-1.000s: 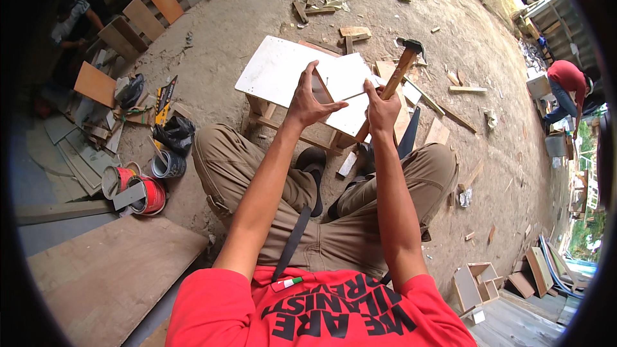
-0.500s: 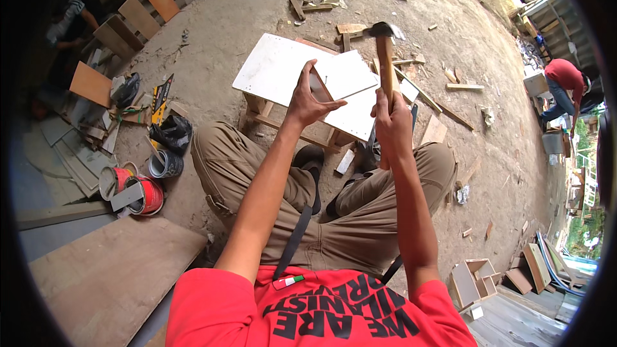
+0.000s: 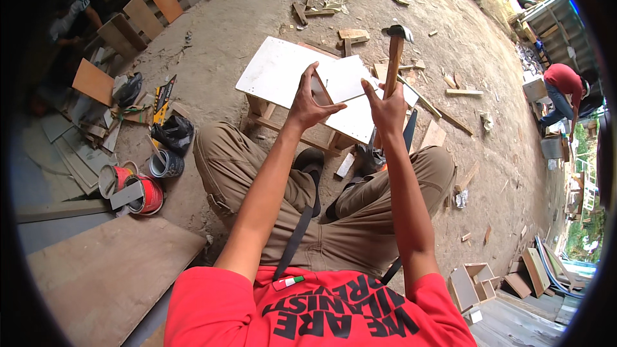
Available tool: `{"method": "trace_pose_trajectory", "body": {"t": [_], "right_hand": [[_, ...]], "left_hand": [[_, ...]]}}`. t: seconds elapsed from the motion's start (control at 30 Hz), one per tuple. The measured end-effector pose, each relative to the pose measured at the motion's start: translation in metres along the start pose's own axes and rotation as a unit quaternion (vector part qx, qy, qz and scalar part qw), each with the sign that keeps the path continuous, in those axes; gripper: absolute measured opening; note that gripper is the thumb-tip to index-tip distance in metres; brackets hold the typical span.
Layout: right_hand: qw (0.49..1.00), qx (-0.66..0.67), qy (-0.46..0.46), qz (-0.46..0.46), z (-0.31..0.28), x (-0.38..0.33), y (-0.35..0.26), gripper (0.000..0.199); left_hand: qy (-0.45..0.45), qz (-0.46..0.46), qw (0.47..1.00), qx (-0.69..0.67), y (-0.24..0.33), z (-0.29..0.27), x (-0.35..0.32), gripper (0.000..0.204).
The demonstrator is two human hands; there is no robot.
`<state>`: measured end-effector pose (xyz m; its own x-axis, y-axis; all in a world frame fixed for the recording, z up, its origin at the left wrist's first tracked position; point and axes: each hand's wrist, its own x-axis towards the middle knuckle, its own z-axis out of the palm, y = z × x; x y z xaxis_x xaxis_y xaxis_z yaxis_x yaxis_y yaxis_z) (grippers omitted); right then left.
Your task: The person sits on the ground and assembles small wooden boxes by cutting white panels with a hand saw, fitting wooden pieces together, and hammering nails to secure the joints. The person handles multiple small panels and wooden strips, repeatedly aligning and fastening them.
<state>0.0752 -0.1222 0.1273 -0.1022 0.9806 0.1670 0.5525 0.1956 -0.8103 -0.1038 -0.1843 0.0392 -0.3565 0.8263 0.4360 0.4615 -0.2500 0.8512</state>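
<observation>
My left hand (image 3: 307,106) grips a small brown board (image 3: 319,88) between its thumb and fingers, at the near left edge of a white panel (image 3: 347,76). A nail stands up from the panel close to that board. Both rest on a low worktable with a white top (image 3: 273,67), in front of my knees. To the right, my right hand (image 3: 389,114) is closed around the wooden handle of a hammer (image 3: 394,58), its thumb lifted off the handle. The hammer is held upright above the table's right end, its metal head at the top and clear of the panel.
Wood offcuts (image 3: 464,92) litter the dirt floor beyond and right of the table. Red buckets (image 3: 149,199), a grey bucket (image 3: 166,163) and a yellow-and-black saw-like tool (image 3: 162,99) are at left. Another person in red (image 3: 565,83) bends over at far right; one more sits far left.
The hammer has shifted a little to the right and its head has turned. My right thumb has come off the handle. My left hand stays on the brown board.
</observation>
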Motion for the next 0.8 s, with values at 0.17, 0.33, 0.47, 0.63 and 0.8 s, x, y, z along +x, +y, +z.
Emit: {"method": "trace_pose_trajectory", "body": {"t": [0.17, 0.33, 0.47, 0.63, 0.8], "right_hand": [[0.995, 0.064, -0.069, 0.045, 0.022, 0.029, 0.025, 0.061], [0.994, 0.078, -0.063, 0.043, 0.029, 0.033, 0.033, 0.055], [0.997, 0.067, -0.03, 0.016, 0.026, 0.026, 0.024, 0.051], [0.998, 0.062, -0.004, -0.028, 0.03, 0.026, 0.029, 0.051], [0.998, 0.047, -0.001, -0.028, 0.027, 0.022, 0.025, 0.053]], "left_hand": [[-0.005, -0.009, 1.0, -0.005, 0.0, -0.001, -0.001, 0.124], [0.002, -0.017, 1.0, -0.011, 0.0, 0.0, 0.0, 0.126], [-0.004, -0.038, 0.999, -0.016, 0.003, 0.0, 0.001, 0.131], [-0.008, -0.028, 1.0, -0.001, 0.0, -0.002, 0.001, 0.141], [-0.006, -0.038, 0.999, -0.013, 0.0, -0.001, 0.001, 0.144]]}}
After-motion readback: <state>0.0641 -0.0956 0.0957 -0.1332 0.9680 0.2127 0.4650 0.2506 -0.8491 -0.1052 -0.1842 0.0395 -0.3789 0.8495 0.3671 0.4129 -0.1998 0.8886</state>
